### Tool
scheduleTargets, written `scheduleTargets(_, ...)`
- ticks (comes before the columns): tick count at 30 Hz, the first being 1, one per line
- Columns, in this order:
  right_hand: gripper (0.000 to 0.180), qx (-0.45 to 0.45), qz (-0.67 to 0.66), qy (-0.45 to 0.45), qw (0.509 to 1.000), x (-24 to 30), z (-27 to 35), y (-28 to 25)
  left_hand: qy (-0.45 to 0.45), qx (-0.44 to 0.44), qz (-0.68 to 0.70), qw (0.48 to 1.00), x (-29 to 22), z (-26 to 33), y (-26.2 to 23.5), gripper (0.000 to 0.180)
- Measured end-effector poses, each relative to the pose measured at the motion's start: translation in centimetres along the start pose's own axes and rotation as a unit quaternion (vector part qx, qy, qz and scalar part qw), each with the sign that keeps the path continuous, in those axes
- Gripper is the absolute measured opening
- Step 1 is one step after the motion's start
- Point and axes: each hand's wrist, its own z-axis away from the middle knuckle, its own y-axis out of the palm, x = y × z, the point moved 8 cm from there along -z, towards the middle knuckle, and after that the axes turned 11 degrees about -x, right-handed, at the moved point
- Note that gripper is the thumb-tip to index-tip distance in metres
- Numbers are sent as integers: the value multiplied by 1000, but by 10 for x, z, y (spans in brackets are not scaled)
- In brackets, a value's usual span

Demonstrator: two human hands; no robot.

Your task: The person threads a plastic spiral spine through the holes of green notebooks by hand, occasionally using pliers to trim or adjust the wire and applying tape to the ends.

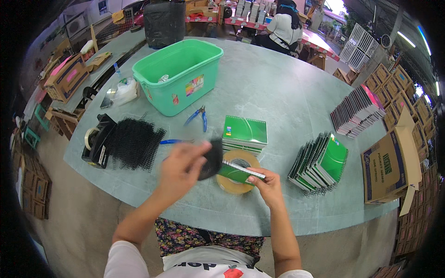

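In my right hand (269, 186) is a small green notebook (235, 174), gripped near its right end, with its white page edge upward. It is held above a large roll of clear tape (226, 185). My left hand (183, 162) is at the notebook's left end, smeared by motion, its fingers bent against a black blurred strip (212, 162) that looks like a binding coil. Just beyond, a stack of green notebooks (244, 130) lies flat. Blue-handled pliers (204, 119) rest beyond my left hand, and another blue handle (174, 141) shows partly behind it.
Black coils (135, 143) lie heaped beside a tape dispenser (99, 143) at left. A green bin (160, 99) stands at the far left. On the right are coil-bound green notebooks (320, 162), a pink-and-black stack (356, 111) and a cardboard box (387, 167). A person (283, 28) sits beyond the table.
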Motion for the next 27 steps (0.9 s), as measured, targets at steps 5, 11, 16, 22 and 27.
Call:
scheduleTargets(5,24,42,24,-32,998,-1,-1,11,-9,181,29,983,2,36,31,40)
scheduleTargets(11,22,27,13,-28,999,0,-8,14,-22,226,-9,974,-7,40,43,38)
scheduleTargets(16,25,12,15,7,1000,-7,-3,11,-21,56,37,998,-13,3,18,43)
scheduleTargets(22,25,27,36,-4,999,-1,-3,13,15,51,54,997,-15,9,29,40)
scheduleTargets(27,26,41,58,-4,997,-3,-2,16,27,305,31,952,-19,48,69,38)
